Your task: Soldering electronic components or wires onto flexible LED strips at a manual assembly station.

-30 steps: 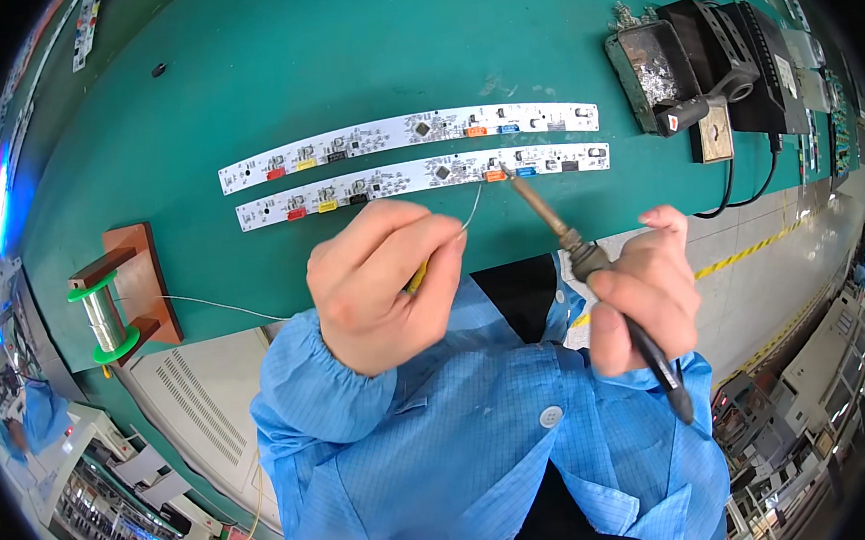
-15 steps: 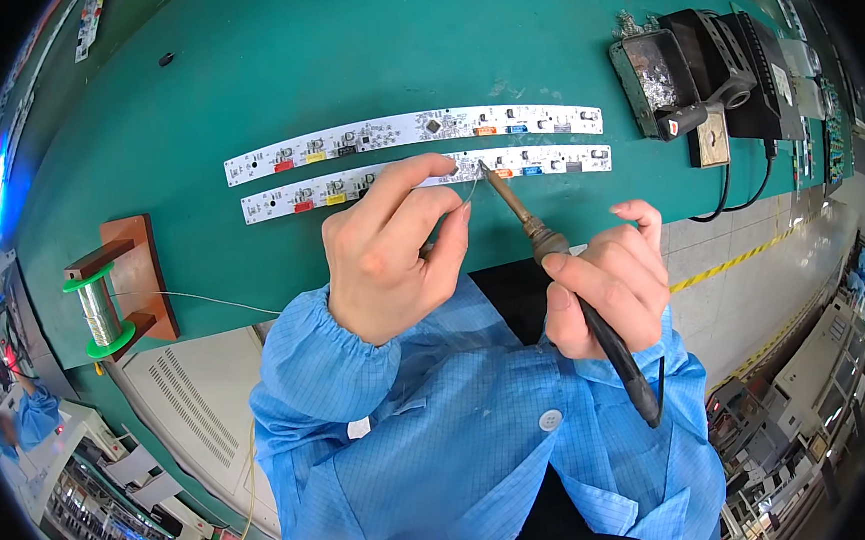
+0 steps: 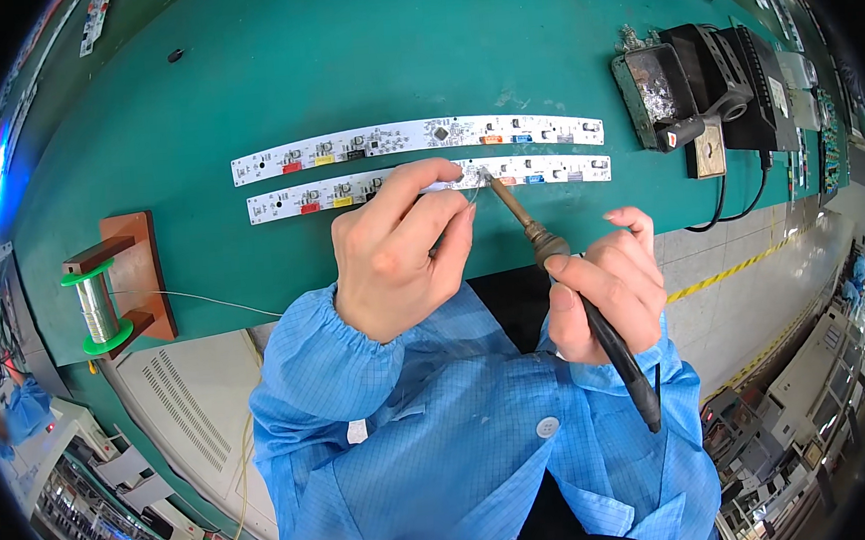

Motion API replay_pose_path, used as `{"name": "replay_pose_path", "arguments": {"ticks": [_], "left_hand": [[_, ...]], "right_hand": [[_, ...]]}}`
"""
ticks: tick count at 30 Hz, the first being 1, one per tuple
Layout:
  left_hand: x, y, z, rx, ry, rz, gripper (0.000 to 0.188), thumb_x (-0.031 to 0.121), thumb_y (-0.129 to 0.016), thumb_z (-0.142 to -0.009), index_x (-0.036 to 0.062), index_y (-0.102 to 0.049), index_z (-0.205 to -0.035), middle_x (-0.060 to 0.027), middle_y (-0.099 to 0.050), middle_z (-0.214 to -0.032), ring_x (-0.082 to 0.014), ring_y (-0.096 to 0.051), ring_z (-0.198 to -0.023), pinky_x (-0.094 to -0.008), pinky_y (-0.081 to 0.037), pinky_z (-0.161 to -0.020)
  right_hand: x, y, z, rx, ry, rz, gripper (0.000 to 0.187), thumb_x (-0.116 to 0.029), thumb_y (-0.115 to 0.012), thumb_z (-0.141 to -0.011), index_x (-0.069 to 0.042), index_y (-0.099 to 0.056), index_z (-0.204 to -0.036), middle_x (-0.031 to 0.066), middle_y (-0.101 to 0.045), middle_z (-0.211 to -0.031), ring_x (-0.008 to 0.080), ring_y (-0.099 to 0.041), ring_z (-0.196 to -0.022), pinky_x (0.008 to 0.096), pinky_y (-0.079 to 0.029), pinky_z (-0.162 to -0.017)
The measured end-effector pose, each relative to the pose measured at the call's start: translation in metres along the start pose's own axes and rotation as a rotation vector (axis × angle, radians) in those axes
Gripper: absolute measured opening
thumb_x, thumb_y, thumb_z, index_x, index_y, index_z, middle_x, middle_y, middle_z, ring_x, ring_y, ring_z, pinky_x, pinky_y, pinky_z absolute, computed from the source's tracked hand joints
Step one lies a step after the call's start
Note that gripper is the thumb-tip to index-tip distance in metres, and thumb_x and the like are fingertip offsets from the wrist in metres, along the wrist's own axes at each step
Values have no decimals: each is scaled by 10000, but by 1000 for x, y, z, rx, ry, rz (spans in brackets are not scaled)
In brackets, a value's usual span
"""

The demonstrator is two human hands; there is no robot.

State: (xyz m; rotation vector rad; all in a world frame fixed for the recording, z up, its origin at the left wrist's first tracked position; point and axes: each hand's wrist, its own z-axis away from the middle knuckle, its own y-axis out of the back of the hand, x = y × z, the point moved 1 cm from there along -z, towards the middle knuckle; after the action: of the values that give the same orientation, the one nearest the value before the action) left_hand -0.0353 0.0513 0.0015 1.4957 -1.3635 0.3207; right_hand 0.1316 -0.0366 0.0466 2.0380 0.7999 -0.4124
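Two long, slightly curved white circuit boards lie one behind the other on the green mat; the far board (image 3: 393,138) lies whole in view, while my left hand partly covers the near board (image 3: 576,169). My left hand (image 3: 401,247) pinches the end of a thin solder wire (image 3: 475,197) over the near board's middle. In my right hand (image 3: 610,293) is a soldering iron (image 3: 597,327), gripped like a pen. Its tip (image 3: 487,177) meets the near board close to the wire's end; whether they touch is too small to tell. Red, yellow, orange and blue connectors line both boards.
A solder spool (image 3: 100,308) with green flanges sits on a brown stand (image 3: 157,279) at left, its wire trailing toward my left sleeve. At right are a metal tray (image 3: 655,84) and a black soldering station (image 3: 756,87) with cables. A small black piece (image 3: 175,56) lies far left.
Both boards appear slightly lower in the picture, with a small shift of the whole view. My hands keep their holds, and the iron's tip stays at the near board's middle.
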Motion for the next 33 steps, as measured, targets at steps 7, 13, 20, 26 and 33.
{"name": "replay_pose_path", "arguments": {"ticks": [7,13,20,26,33], "left_hand": [[3,2,-2,-17,-9,15,112,-15,-687,-645,37,-617,-715,-85,-644,-900,-188,-606,-548,-281,-468,-454],[23,7,0,-65,23,95,158,-82,-692,-657,-3,-641,-784,-113,-635,-892,-176,-610,-625,-253,-461,-507],[35,-30,-10,49,-26,73,167,-32,-709,-628,29,-622,-757,-81,-641,-866,-220,-620,-603,-295,-484,-505],[35,-41,-17,28,58,-12,126,0,-688,-665,43,-586,-725,-83,-648,-924,-199,-590,-526,-294,-458,-465],[39,-40,-18,-71,151,11,102,-50,-662,-691,7,-605,-754,-136,-647,-942,-232,-656,-704,-290,-506,-593]], "right_hand": [[2,7,0,121,-19,10,99,-102,-641,-662,-31,-662,-728,8,-470,-515,150,-445,-472,391,-426,-730],[54,40,55,499,-163,182,363,-250,-481,-908,36,-541,-1123,222,-573,-1066,275,-565,-903,373,-421,-861],[70,65,47,279,-473,-152,307,-136,-499,-851,73,-553,-1069,189,-590,-966,225,-583,-772,320,-455,-756],[79,79,2,-20,-766,-598,278,-133,-622,-750,55,-584,-951,131,-598,-860,162,-557,-648,251,-432,-561],[92,74,-14,-159,-819,-589,225,-124,-602,-746,27,-617,-913,90,-606,-731,122,-542,-573,233,-407,-513]]}}
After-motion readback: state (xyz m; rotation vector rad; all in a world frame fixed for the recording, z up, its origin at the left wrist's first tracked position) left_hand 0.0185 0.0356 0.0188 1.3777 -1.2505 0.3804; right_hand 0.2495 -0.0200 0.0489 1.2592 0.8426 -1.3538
